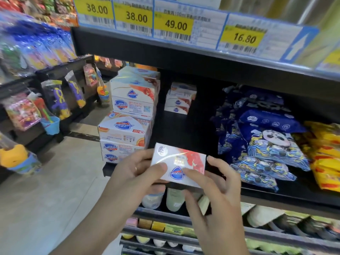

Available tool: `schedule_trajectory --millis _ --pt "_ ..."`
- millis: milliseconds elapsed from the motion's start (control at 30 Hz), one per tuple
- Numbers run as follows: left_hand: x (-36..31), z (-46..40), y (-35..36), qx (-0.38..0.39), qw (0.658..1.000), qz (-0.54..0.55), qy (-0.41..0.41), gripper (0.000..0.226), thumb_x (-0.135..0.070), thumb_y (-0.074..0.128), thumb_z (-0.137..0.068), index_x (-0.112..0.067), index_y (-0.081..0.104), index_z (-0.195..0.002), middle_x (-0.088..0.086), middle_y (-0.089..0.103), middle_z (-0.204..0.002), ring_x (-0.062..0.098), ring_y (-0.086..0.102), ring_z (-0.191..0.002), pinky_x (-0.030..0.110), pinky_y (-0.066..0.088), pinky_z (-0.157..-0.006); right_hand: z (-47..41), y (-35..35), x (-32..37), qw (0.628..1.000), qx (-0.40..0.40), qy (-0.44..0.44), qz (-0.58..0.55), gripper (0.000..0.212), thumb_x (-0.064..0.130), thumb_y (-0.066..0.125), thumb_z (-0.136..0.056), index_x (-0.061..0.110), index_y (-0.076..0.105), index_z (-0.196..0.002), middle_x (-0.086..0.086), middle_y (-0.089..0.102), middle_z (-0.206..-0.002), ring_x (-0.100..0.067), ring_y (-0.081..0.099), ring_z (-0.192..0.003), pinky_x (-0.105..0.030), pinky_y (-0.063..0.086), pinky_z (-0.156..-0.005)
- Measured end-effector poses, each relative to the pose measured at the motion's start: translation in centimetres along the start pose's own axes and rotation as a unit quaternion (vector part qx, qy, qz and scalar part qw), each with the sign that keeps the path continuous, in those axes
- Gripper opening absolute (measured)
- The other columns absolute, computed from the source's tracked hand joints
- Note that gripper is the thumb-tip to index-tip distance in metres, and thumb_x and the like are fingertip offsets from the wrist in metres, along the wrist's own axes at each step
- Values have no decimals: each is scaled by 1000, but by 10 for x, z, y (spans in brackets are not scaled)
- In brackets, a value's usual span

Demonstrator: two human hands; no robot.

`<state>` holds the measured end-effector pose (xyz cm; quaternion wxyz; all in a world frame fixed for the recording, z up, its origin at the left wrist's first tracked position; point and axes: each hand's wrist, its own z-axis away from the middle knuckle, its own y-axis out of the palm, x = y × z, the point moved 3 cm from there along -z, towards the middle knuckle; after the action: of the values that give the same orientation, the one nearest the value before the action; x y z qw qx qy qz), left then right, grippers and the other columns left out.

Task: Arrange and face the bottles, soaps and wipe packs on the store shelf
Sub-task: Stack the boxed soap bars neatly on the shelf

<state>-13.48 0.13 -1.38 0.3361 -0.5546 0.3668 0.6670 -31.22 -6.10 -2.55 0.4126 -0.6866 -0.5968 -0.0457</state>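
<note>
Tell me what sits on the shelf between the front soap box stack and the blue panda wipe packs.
In the head view, the shelf between the soap box stack and blue wipe packs is bare and dark; a small soap stack sits further back.

We're in a shop aisle: yellow price tags with barcodes line the shelf edge, soap boxes sit stacked beside piled wipe packs, and packaged toys hang on a rack opposite.
</note>
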Motion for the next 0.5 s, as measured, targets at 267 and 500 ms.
schedule_trajectory --millis 267,500 --pt "2 6 2 14 1000 -20 10 32 -20 68 -93 -25 67 -124 0 80 -106 21 77 -98 38 63 -80 -21 -14 -11 932 123 137 -313 56 -17 72 -84 33 75 -107 18 49 -149 -23 69 -116 -38 58 -86" --pt "4 -8 -11 -12 1000 15 -23 28 -22 49 -105 -32 70 -120 4 80 -107 27 78 -94 44 60 -77 -32 -20 -15 864 115 257 -417 39 5 86 -72 23 75 -105 1 70 -127 -37 70 -103 -41 59 -82"
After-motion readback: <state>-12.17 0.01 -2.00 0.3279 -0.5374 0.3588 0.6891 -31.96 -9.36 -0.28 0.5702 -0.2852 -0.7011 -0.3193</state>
